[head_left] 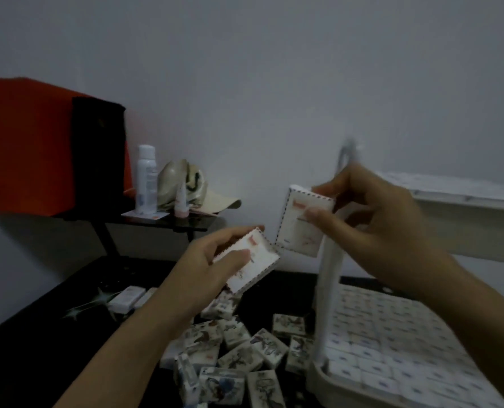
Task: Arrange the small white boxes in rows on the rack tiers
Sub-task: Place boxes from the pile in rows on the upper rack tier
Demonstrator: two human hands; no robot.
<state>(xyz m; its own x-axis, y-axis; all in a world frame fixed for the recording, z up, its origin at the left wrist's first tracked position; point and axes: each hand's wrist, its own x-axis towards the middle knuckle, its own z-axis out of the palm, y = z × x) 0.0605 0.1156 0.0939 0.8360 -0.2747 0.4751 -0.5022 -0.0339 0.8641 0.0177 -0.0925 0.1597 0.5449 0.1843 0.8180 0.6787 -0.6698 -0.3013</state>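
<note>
The lower tier [397, 343] is already packed in rows, and the upper tier [462, 189] appears filled. A box [246, 259] is gripped by the left hand [206, 260], another [302, 223] by the right hand [371, 228]. A loose pile [233, 357] is left on the table [38, 348].

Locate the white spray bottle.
In the head view, on the left: the spray bottle stands on the small black shelf, just left of the beige cap.

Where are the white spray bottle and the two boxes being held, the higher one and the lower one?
white spray bottle [146, 184], head view, middle of its body.
higher held box [295, 232], head view, its printed front face.
lower held box [256, 266], head view, its printed front face.
</note>
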